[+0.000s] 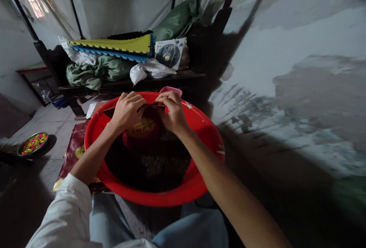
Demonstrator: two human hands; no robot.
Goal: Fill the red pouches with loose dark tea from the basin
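Observation:
A large red plastic basin [162,198] stands before me at my knees, with a dark, grainy mass [160,168] in it that I cannot identify. Over its far half, a dark red packaging bag [143,128] with a yellow printed label stands upright. My left hand [128,109] is closed on the bag's top edge. Beside it, my right hand [172,112] pinches the same edge between thumb and fingers. How full the bag is stays hidden in shadow.
Maroon printed bags [74,137] lie left of the basin. A metal bowl of bright small pieces [34,144] sits on the floor. Behind, a dark bench [128,84] holds sacks, yellow and blue foam mats [114,46] and a fan [168,54]. A peeling wall [300,88] rises at right.

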